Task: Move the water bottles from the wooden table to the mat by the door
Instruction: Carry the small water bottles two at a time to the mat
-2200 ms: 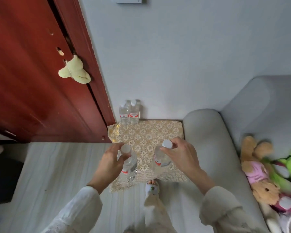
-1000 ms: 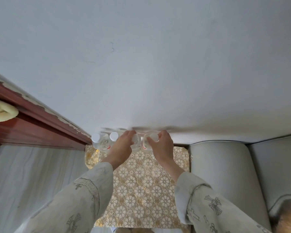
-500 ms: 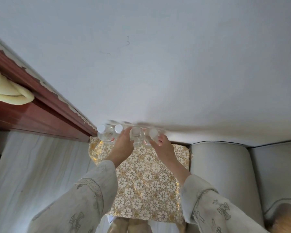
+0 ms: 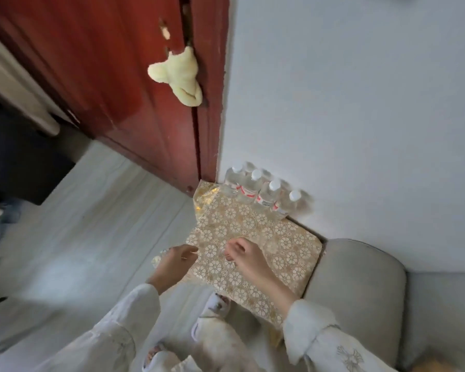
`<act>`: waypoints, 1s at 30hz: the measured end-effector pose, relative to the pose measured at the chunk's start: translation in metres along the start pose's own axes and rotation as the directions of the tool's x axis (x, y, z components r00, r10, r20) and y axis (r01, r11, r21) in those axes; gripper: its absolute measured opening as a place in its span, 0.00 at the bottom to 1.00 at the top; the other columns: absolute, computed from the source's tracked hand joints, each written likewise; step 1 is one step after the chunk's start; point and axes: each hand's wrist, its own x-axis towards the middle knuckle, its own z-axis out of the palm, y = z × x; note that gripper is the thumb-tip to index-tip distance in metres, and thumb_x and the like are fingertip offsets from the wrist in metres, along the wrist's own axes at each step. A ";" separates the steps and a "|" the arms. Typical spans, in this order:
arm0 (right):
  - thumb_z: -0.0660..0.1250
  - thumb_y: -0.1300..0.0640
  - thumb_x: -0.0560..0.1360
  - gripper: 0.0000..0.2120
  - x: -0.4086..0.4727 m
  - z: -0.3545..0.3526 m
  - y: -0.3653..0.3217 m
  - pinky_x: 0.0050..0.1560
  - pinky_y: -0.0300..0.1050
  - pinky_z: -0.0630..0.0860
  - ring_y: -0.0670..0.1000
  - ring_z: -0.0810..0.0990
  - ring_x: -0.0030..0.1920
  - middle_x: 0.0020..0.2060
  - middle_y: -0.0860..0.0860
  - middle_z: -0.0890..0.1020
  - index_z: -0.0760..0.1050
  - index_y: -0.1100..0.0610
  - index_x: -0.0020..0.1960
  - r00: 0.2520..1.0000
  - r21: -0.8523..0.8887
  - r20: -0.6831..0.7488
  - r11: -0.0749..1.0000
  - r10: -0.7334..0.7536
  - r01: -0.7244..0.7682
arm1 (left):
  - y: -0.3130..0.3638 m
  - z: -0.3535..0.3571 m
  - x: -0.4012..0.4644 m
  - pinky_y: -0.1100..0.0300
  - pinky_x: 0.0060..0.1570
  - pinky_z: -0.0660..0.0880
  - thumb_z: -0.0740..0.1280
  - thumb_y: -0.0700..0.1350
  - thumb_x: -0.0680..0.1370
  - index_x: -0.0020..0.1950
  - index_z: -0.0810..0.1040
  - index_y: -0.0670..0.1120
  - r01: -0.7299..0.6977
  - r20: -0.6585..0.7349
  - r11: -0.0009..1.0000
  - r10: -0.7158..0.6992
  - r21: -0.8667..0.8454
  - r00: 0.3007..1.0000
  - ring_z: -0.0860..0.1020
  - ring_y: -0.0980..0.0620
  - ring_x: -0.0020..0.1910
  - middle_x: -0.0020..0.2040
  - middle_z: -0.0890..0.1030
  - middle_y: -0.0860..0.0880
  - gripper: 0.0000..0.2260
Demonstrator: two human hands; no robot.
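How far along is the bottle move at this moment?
Done: four bottles stand in a row at the mat's far edge against the wall. In hand: nothing; the left hand and right hand are empty above the mat. Left: unclear, since the wooden table is out of view.

The water bottles (image 4: 263, 193) by the wall have red and white labels, but the words on them are too small and blurry to read. No other words or numbers can be read.
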 end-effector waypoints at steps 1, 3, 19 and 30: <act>0.58 0.53 0.77 0.12 -0.006 0.016 -0.009 0.52 0.46 0.77 0.56 0.79 0.50 0.51 0.58 0.80 0.73 0.59 0.55 0.999 -0.016 0.044 1.000 -0.017 0.018 | -0.021 -0.009 -0.018 0.53 0.53 0.73 0.62 0.37 0.76 0.58 0.75 0.37 0.030 -0.065 0.994 -0.037 -0.102 0.997 0.78 0.45 0.51 0.54 0.79 0.39 0.11; 0.58 0.54 0.77 0.11 -0.017 0.052 -0.026 0.56 0.47 0.77 0.54 0.80 0.50 0.51 0.56 0.81 0.73 0.58 0.55 0.990 -0.044 0.127 0.997 -0.055 0.061 | -0.060 -0.025 -0.058 0.55 0.48 0.70 0.61 0.35 0.76 0.57 0.75 0.36 0.062 -0.176 0.967 -0.108 -0.248 0.978 0.76 0.48 0.46 0.50 0.80 0.41 0.11; 0.60 0.60 0.77 0.04 -0.199 0.451 -0.132 0.39 0.34 0.73 0.46 0.79 0.36 0.39 0.54 0.80 0.74 0.56 0.47 0.589 -0.116 0.777 0.870 -0.221 0.479 | -0.332 -0.087 -0.418 0.59 0.40 0.72 0.59 0.40 0.78 0.48 0.75 0.49 -0.322 -0.627 0.538 -0.661 -0.779 0.413 0.78 0.51 0.41 0.41 0.80 0.52 0.08; 0.59 0.61 0.77 0.06 -0.349 0.684 -0.143 0.38 0.38 0.74 0.50 0.79 0.37 0.39 0.54 0.81 0.74 0.59 0.50 0.046 -0.059 0.998 0.678 0.038 0.733 | -0.440 -0.057 -0.588 0.55 0.49 0.75 0.58 0.43 0.79 0.49 0.76 0.52 -0.591 -0.327 0.331 -0.937 -0.736 -0.118 0.79 0.52 0.47 0.46 0.81 0.50 0.08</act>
